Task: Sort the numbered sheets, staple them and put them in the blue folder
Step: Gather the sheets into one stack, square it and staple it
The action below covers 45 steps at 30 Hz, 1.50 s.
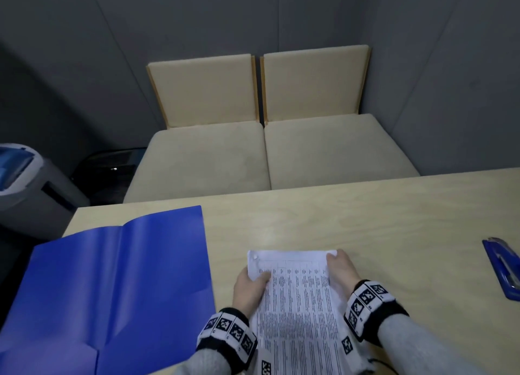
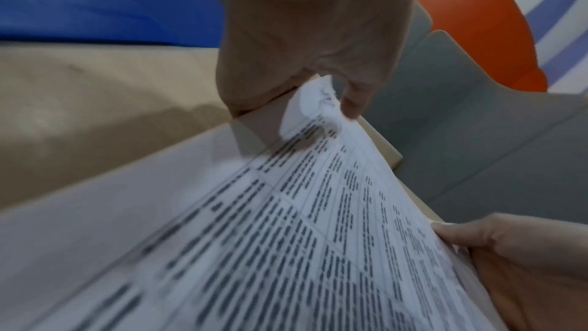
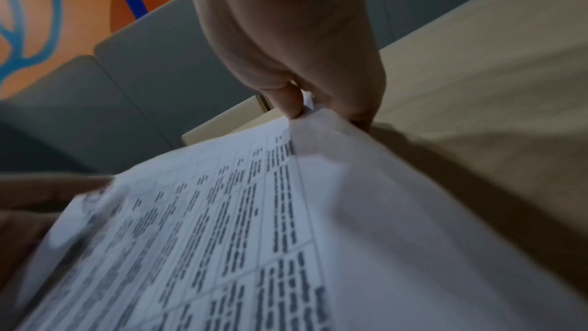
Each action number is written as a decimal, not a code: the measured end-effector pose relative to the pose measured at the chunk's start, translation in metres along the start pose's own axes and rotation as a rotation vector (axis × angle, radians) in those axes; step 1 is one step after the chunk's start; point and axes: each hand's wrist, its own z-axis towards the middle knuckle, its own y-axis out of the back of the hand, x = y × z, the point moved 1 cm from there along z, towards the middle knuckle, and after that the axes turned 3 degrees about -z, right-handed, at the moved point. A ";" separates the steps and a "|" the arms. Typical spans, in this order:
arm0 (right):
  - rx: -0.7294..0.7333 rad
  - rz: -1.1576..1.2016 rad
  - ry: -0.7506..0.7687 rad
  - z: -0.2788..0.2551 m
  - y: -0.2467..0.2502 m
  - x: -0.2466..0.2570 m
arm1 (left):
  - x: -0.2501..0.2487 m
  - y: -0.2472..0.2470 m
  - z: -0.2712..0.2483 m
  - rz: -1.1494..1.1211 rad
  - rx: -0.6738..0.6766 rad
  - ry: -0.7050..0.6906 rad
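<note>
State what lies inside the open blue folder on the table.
The blue folder lies open, showing only bare blue inner faces. Both hands hold the sheets beside it. Anything under the folder is hidden.

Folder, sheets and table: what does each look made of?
The folder looks like thin glossy plastic or coated card: smooth blue sheen, soft crease down the middle. The sheets, held by the left hand and right hand, are ordinary matte white printed paper, bending easily. The table shows pale wood grain, likely laminate or veneer.

Grey panelled walls (image 1: pixel 253 14) back two beige cushioned chairs (image 1: pixel 202 138) behind a pale wooden table (image 1: pixel 365 220).
</note>
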 end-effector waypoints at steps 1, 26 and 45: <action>-0.010 -0.027 0.011 -0.002 -0.002 0.001 | -0.005 -0.001 0.000 0.012 -0.037 -0.025; -0.778 -0.559 -0.218 0.057 0.252 -0.051 | -0.015 -0.020 0.012 0.096 -0.352 -0.154; -0.242 0.655 0.055 0.040 0.124 0.035 | -0.001 -0.018 0.013 0.009 -0.374 -0.203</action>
